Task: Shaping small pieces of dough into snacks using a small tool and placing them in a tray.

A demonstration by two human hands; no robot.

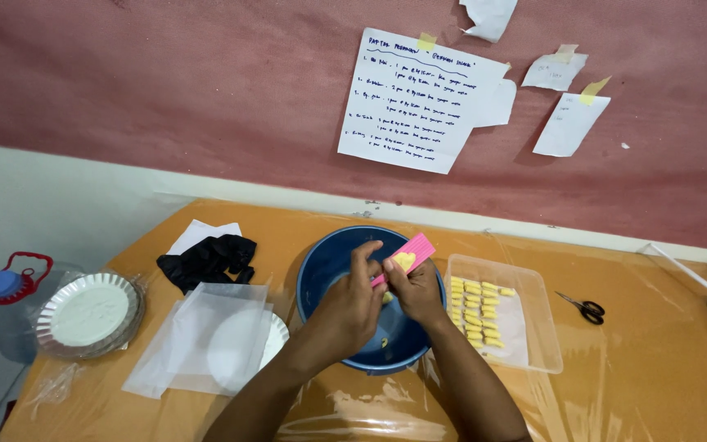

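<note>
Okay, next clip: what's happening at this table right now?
A person holds a pink ridged board over a blue bowl. The right hand supports the board, and the left hand presses a yellow dough piece against it. To the right, a clear plastic tray holds rows of small shaped yellow pieces. Scissors, black gloves and foil plates lie around on the table.
</note>
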